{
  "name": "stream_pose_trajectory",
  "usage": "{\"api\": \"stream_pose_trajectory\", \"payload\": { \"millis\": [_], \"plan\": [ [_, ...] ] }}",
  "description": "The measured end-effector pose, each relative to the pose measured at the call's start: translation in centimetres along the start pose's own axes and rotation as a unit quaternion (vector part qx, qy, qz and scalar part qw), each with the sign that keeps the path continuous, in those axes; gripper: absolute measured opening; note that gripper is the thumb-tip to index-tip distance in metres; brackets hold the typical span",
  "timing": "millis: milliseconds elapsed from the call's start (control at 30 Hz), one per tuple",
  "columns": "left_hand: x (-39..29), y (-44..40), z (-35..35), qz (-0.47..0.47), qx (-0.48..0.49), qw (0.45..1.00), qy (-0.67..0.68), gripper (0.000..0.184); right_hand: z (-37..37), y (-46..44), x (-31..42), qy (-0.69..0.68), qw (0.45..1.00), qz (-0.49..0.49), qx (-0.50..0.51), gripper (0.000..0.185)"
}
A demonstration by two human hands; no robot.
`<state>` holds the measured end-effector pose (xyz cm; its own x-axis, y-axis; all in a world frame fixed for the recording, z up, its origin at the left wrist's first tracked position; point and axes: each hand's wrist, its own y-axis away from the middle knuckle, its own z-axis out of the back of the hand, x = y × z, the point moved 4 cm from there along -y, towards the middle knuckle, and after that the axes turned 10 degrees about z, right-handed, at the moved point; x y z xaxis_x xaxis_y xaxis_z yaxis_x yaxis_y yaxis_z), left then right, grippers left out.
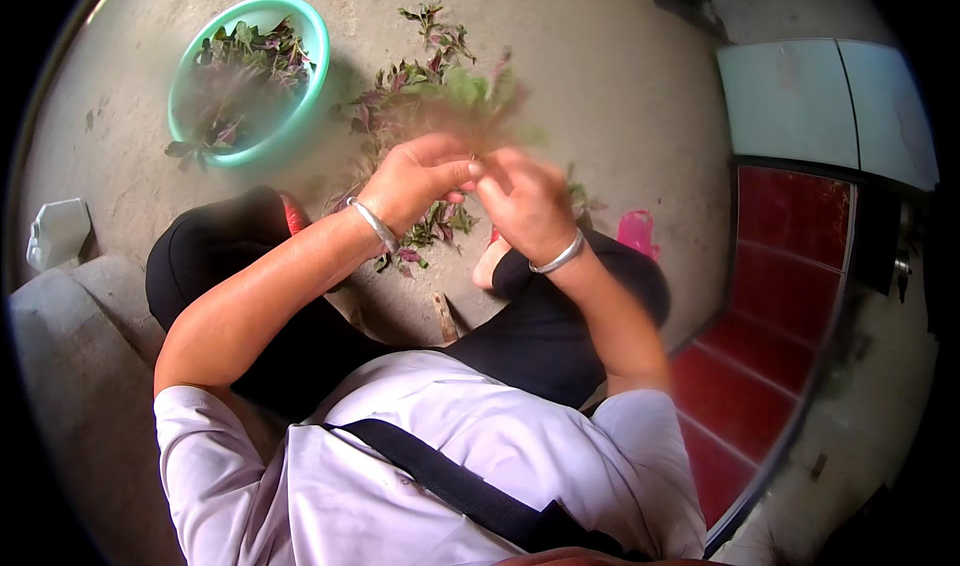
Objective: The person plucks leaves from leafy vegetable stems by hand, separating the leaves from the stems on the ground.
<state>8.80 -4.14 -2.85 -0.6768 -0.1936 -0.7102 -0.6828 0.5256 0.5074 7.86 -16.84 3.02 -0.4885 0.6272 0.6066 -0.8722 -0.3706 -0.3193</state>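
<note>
Left hand (415,181) pinching, right hand (525,201) pinching right up against it, and from my distant seat I see both on the base of a leafy sprig (475,101), its leaves fanning out just beyond the fingers! I'd call this step fingertip work on one stem, the next move calling for a light, steady pinch. It's a green blur tinged purple, loose greens (440,228) lying below the hands.
</note>
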Motion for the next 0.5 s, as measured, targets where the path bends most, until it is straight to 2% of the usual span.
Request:
{"api": "stream_pose_trajectory", "payload": {
  "millis": [100, 200, 333, 500],
  "plan": [
    [0.3, -0.1, 0.0, -0.004, 0.0, 1.0, 0.01, 0.015, 0.4, -0.3, 0.5, -0.007, 0.998, 0.026, 0.05, 0.009],
    [0.2, -0.2, 0.1, -0.002, 0.006, 1.0, 0.001, 0.015, 0.3, -0.5, 1.1, 0.055, 0.998, 0.018, 0.039, 0.008],
    [0.2, -0.2, 0.4, 0.005, 0.01, 1.0, 0.011, 0.015, 0.0, -0.1, 0.1, -0.07, 0.995, -0.063, 0.022, 0.006],
    [-0.2, -0.1, 0.4, 0.021, -0.002, 0.999, 0.026, 0.016, 0.8, 0.2, -0.7, -0.203, 0.965, -0.164, -0.006, 0.008]
  ]
}}
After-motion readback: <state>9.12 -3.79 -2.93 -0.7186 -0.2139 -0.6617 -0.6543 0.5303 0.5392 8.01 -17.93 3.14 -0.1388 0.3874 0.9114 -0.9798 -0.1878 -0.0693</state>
